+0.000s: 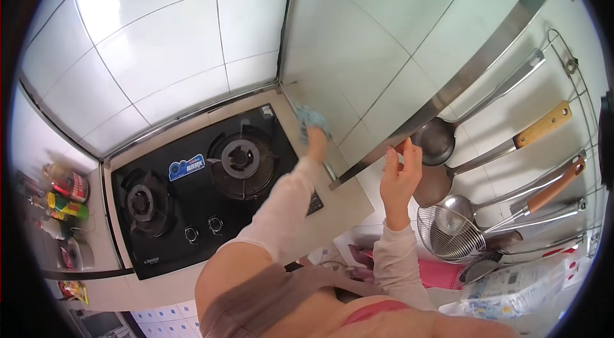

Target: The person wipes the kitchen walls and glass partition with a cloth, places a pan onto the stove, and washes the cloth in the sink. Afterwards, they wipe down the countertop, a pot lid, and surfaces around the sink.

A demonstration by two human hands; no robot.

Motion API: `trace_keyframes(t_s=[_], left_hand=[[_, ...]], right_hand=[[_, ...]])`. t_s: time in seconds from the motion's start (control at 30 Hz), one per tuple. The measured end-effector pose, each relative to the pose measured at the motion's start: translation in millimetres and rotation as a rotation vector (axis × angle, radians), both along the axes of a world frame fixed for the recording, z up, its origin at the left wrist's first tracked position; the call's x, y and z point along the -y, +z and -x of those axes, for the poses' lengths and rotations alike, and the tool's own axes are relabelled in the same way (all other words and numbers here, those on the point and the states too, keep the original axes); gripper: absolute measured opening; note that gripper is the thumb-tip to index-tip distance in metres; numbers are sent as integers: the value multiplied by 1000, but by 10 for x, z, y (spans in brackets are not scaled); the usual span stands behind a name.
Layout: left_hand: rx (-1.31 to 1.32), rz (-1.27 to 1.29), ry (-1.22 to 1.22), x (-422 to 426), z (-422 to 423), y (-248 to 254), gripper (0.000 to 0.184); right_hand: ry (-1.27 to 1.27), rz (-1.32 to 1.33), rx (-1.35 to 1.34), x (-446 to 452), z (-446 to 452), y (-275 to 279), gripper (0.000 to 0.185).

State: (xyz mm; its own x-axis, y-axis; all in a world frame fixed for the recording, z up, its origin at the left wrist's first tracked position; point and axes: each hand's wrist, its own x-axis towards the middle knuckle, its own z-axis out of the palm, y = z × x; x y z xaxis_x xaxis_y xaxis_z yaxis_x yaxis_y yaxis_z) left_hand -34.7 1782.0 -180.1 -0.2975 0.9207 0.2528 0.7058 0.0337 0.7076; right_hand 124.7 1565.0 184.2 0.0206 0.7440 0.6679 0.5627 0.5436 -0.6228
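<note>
Grasping a blue cloth [308, 118], my left hand [317, 142] is reaching just right of the black stove [192, 197]; my right hand [401, 178] is curling at the panel's metal edge [448, 96], its grip I cannot tell.

Wire strainer [449, 239] below wooden-handled turner [527, 134]; bottles [68, 183] far left.

The cloth [310, 119] in the left hand [316, 143] is showing pale blue, and the sleeves [291, 194] are showing off-white with a pink tint. The stove [182, 204] is gleaming black, bearing a blue-and-white sticker [187, 168]; the table [348, 204] is showing beige. Toward eleven o'clock, white wall tiles [166, 34] are forming a dark-lined grid. Toward three, the turner's handle [543, 125] is showing yellowish wood; toward seven, a white surface [157, 322] is carrying blue squares.
</note>
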Motion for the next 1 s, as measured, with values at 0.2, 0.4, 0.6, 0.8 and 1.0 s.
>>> trace_keyframes(t_s=[0.2, 0.4, 0.6, 0.8, 1.0], left_hand=[[360, -263, 196, -30, 356, 455, 34], [-115, -277, 322, -1397, 1486, 67, 35], [-340, 67, 112, -731, 962, -443, 43], [223, -373, 2, 828, 1, 13, 52], [737, -131, 326, 8, 729, 425, 16]], right_hand=[[-10, 6, -7, -17, -16, -6, 37], [-40, -12, 10, -38, -5, -57, 38], [-12, 28, 15, -34, -3, -3, 41], [-20, 31, 4, -31, -1, -54, 40], [-34, 45, 18, -15, -5, -62, 39]])
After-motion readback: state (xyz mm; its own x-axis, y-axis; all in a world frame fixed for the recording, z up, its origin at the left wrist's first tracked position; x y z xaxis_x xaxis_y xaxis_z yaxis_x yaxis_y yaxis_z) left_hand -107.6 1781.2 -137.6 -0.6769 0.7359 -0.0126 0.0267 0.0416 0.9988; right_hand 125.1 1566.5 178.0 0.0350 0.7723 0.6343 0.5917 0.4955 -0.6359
